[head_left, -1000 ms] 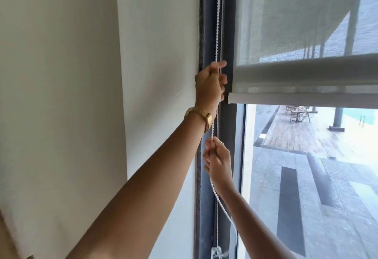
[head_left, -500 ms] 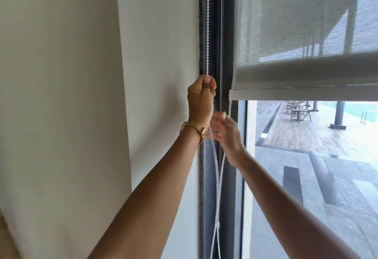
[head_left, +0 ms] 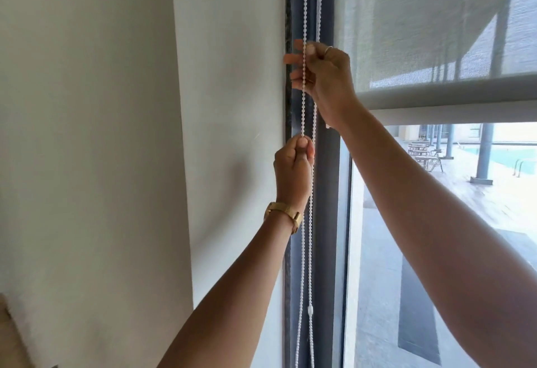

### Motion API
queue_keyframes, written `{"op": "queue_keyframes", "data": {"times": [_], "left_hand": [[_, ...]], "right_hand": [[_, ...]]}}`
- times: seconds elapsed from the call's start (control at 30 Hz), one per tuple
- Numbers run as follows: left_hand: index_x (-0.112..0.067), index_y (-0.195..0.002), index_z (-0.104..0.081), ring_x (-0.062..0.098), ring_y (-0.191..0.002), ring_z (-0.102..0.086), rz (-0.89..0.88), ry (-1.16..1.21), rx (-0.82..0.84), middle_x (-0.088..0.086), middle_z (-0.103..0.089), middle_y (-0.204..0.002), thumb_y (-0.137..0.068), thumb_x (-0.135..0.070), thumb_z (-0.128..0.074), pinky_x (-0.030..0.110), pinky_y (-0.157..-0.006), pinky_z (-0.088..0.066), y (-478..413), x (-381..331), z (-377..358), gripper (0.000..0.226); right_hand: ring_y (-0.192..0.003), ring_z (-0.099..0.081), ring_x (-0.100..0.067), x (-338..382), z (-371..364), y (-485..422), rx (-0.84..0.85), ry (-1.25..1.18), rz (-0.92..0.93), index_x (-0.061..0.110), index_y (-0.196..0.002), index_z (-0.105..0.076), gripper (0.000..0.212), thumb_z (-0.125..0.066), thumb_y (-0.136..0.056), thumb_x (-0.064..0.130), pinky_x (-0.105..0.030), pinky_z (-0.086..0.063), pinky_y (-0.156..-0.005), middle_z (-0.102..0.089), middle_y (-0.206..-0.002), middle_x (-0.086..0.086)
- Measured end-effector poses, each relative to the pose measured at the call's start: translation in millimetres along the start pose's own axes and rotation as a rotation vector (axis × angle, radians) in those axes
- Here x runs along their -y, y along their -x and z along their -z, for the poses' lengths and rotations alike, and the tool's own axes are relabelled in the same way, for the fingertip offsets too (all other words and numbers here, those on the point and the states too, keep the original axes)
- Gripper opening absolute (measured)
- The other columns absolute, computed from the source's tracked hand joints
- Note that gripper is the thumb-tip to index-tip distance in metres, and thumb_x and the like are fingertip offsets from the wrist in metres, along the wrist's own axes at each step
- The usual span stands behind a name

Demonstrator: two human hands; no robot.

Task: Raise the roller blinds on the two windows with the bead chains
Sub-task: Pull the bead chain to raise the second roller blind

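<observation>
The bead chain hangs along the window frame, left of the half-raised blind. The left hand pinches it low; the right hand closes higher. Light, limp, slippery: grip between beads.

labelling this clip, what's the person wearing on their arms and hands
Both forearms are bare, with no sleeves in view. The left wrist carries a gold mesh-band wristwatch. The right hand has a thin silver ring on one finger. No gloves; the left hand shows no ring.
</observation>
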State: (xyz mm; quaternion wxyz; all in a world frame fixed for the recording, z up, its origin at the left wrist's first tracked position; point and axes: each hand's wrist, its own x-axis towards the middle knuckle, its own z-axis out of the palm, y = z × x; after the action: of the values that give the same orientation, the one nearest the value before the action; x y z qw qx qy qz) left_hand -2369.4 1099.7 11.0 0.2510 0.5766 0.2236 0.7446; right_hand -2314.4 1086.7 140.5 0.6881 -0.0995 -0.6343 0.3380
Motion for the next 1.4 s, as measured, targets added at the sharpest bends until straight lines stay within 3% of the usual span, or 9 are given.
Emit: {"op": "queue_keyframes", "data": {"times": [0.2, 0.33, 0.6, 0.83, 0.93, 1.07, 1.2, 1.27, 1.4], "left_hand": [[-0.029, -0.049, -0.042, 0.007, -0.045, -0.026, 0.026, -0.050, 0.012, -0.014, -0.033, -0.043, -0.086, 0.003, -0.032, 0.019, -0.045, -0.021, 26, 16, 8, 0.050], [-0.029, -0.052, -0.041, 0.008, -0.047, -0.026, 0.062, -0.098, 0.023, -0.013, -0.033, -0.045, -0.089, -0.001, -0.033, 0.021, -0.047, -0.021, 45, 35, 18, 0.047], [-0.028, -0.054, -0.040, 0.007, -0.048, -0.028, 0.074, -0.188, 0.026, -0.011, -0.035, -0.046, -0.087, -0.010, -0.034, 0.023, -0.049, -0.023, 60, 53, 30, 0.038], [-0.027, -0.055, -0.042, 0.009, -0.050, -0.028, 0.098, -0.191, 0.017, -0.013, -0.035, -0.047, -0.085, -0.012, -0.035, 0.023, -0.049, -0.023, 54, 51, 26, 0.034], [-0.029, -0.054, -0.044, 0.009, -0.051, -0.028, 0.123, -0.176, 0.032, -0.014, -0.035, -0.045, -0.084, -0.011, -0.035, 0.024, -0.049, -0.022, 52, 50, 24, 0.036], [-0.027, -0.055, -0.044, 0.011, -0.051, -0.028, 0.153, -0.166, 0.025, -0.012, -0.034, -0.046, -0.082, -0.013, -0.036, 0.025, -0.049, -0.021, 49, 50, 29, 0.032], [-0.026, -0.056, -0.042, 0.010, -0.048, -0.026, 0.162, -0.177, 0.051, -0.012, -0.033, -0.047, -0.083, -0.011, -0.035, 0.024, -0.047, -0.019, 49, 50, 31, 0.032], [-0.025, -0.056, -0.042, 0.010, -0.047, -0.025, 0.166, -0.180, 0.062, -0.012, -0.034, -0.048, -0.084, -0.010, -0.034, 0.024, -0.047, -0.019, 49, 48, 31, 0.033], [-0.017, -0.062, -0.045, 0.005, -0.042, -0.025, 0.189, -0.120, 0.072, -0.009, -0.032, -0.049, -0.096, -0.007, -0.035, 0.017, -0.041, -0.021, 51, 41, 27, 0.037]], "right_hand": [[-0.040, -0.030, -0.004, -19, 9, 14, 0.068, 0.028, -0.048, 0.006, -0.093, -0.060, 0.038, -0.025, -0.094, -0.008, -0.017, -0.025, -0.038, -0.045, -0.059, 0.000], [-0.040, -0.025, -0.005, -34, 13, 34, 0.082, 0.064, -0.115, 0.013, -0.073, -0.049, 0.043, -0.017, -0.090, -0.011, -0.015, -0.022, -0.037, -0.038, -0.056, 0.001], [-0.042, -0.024, -0.005, -61, 17, 50, 0.068, 0.012, -0.144, 0.014, -0.071, -0.045, 0.045, -0.014, -0.082, -0.016, -0.017, -0.018, -0.040, -0.036, -0.050, 0.006], [-0.044, -0.033, -0.005, -61, 21, 46, 0.067, 0.063, -0.087, 0.013, -0.080, -0.055, 0.035, -0.027, -0.100, 0.003, -0.017, -0.027, -0.042, -0.043, -0.057, 0.003], [-0.058, -0.047, -0.010, -63, 29, 46, 0.005, 0.229, -0.036, 0.011, -0.093, -0.062, 0.031, -0.033, -0.097, 0.002, -0.021, -0.040, -0.052, -0.057, -0.073, -0.005], [-0.100, -0.052, -0.019, -90, 51, 40, -0.304, 0.594, 0.072, 0.023, -0.096, -0.070, 0.030, -0.043, -0.091, 0.012, -0.033, -0.040, -0.088, -0.058, -0.107, -0.005], [-0.093, -0.057, -0.020, -107, 59, 28, -0.249, 0.521, -0.135, 0.018, -0.102, -0.057, 0.014, -0.051, -0.091, 0.010, -0.028, -0.043, -0.075, -0.064, -0.104, -0.009], [-0.077, -0.060, -0.019, -108, 57, 26, -0.285, 0.435, -0.142, 0.019, -0.094, -0.049, 0.024, -0.048, -0.087, -0.003, -0.032, -0.048, -0.064, -0.066, -0.088, -0.005], [-0.055, -0.053, -0.013, -110, 53, 31, -0.223, 0.486, -0.123, 0.015, -0.090, -0.059, 0.031, -0.039, -0.088, -0.010, -0.028, -0.048, -0.049, -0.059, -0.068, -0.001]]}}
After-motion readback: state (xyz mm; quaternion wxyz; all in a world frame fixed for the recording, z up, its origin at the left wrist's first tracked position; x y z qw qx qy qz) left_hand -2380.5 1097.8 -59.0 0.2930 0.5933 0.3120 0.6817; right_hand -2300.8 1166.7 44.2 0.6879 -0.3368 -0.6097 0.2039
